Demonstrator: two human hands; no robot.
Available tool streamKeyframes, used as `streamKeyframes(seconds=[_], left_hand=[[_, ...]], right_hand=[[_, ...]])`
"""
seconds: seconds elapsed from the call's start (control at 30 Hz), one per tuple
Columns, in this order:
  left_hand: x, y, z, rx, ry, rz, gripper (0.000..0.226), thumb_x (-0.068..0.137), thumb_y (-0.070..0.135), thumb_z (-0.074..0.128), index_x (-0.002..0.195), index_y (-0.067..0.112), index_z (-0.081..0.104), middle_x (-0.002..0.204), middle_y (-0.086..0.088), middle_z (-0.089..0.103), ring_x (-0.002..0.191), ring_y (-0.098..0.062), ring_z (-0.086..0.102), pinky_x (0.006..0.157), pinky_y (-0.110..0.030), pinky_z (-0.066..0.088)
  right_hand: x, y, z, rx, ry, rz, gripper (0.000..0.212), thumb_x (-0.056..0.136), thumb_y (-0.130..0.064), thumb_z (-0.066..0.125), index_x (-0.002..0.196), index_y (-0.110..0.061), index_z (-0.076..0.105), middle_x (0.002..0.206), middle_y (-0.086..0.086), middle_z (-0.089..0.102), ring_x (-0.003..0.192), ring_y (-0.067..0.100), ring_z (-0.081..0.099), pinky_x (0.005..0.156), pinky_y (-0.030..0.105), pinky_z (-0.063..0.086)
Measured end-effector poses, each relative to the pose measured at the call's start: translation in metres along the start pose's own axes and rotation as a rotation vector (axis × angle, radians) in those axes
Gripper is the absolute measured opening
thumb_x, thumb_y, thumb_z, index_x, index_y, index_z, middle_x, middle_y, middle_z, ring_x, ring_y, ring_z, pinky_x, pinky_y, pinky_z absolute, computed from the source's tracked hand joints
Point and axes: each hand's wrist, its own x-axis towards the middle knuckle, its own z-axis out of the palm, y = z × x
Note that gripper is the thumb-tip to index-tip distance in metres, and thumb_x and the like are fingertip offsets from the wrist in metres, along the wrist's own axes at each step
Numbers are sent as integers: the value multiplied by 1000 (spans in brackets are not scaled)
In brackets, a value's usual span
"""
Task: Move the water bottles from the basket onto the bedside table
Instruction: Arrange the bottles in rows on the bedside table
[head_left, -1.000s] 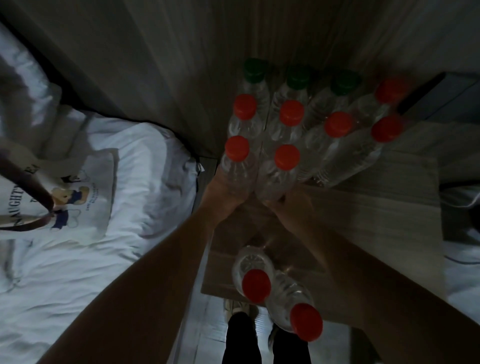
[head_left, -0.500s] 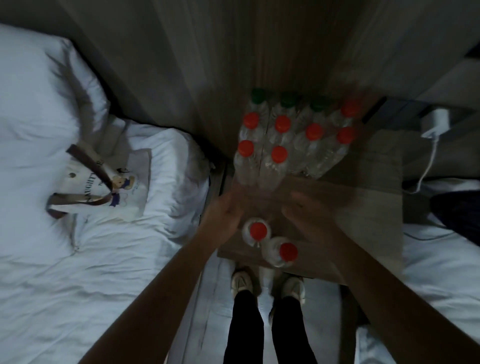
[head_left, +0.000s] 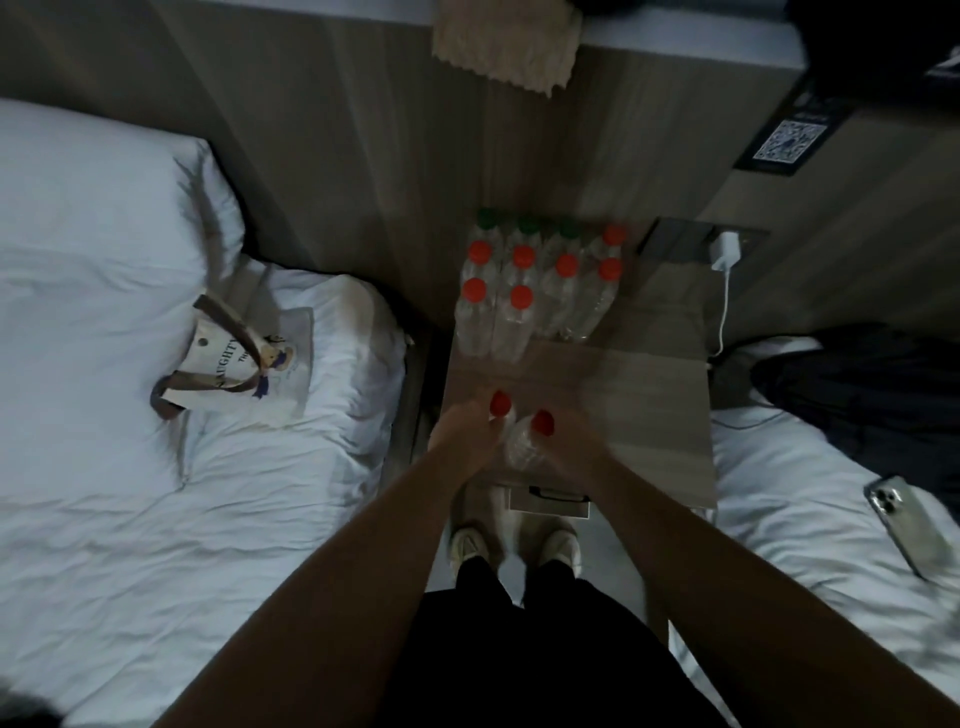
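Several clear water bottles (head_left: 511, 312) with red and green caps stand packed together at the back left of the wooden bedside table (head_left: 644, 395). Two more red-capped bottles stand near its front edge. My left hand (head_left: 465, 436) wraps the left bottle (head_left: 500, 405). My right hand (head_left: 574, 441) is closed on the right bottle (head_left: 524, 441), which leans a little. A white tote bag (head_left: 249, 364) with brown handles lies flat on the left bed. No basket is in view.
White beds flank the table, and a pillow (head_left: 104, 208) lies at the left. A phone (head_left: 909, 519) lies on the right bed. A charger (head_left: 726, 252) with its cable hangs at the wall. The table drawer (head_left: 550, 501) is slightly open above my shoes.
Both hands drew back from the packed bottles at the rear to the two front bottles and closed on them. The view pulled back and up.
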Motion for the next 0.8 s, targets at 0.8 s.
streamKeyframes(seconds=[0.8], left_hand=[[13, 39, 9, 13, 114, -140, 25, 86, 28, 57, 88, 5, 67, 87, -12, 69, 83, -27, 65, 66, -27, 43]], right_hand=[[26, 44, -34, -155, 59, -28, 27, 86, -36, 61, 101, -14, 68, 98, 6, 70, 93, 24, 67, 81, 39, 56]])
